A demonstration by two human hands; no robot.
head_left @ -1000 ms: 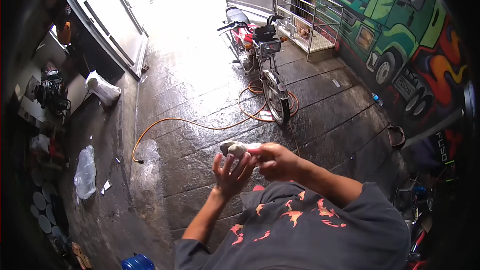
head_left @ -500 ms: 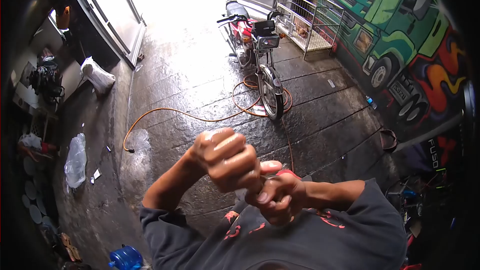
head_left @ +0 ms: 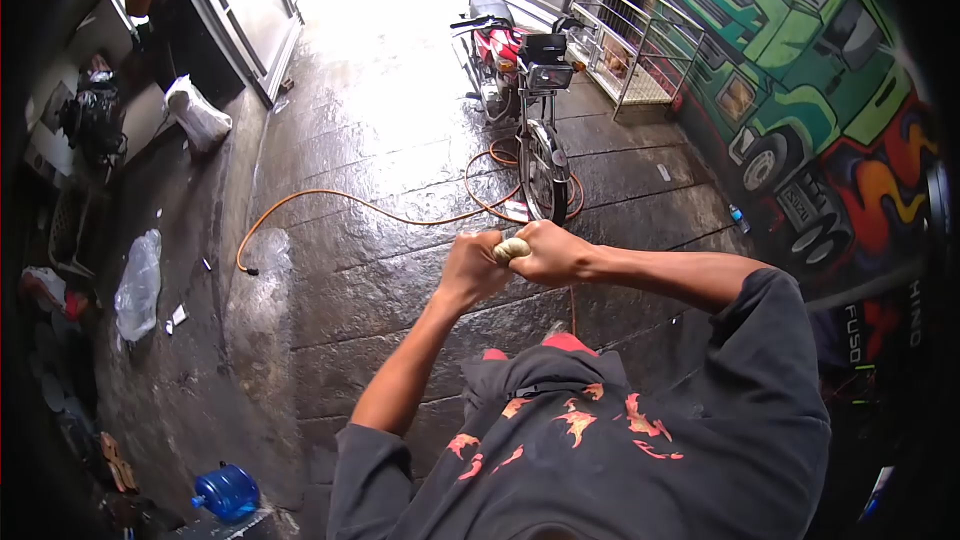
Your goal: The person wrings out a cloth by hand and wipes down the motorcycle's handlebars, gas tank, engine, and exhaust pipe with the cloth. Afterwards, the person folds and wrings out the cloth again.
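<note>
A pale, twisted cloth (head_left: 512,249) shows between my two fists, out in front of my body. My left hand (head_left: 474,266) is closed round its left end, with the back of the hand up. From the other side my right hand (head_left: 552,252) grips the same cloth, knuckles nearly against my left hand. Most of the cloth is hidden inside the fists. Beyond the hands, a red motorcycle (head_left: 497,45) stands on the wet floor.
An orange hose (head_left: 370,205) loops beside the motorcycle's front wheel. A wire cage (head_left: 640,50) stands by the painted wall (head_left: 800,60). On the left are a white sack (head_left: 198,116), a clear plastic bag (head_left: 138,285) and a blue water jug (head_left: 228,492).
The hands have moved forward, away from my chest, and the arms are stretched further out. Both fists are now closed on the cloth, which is twisted between them.
</note>
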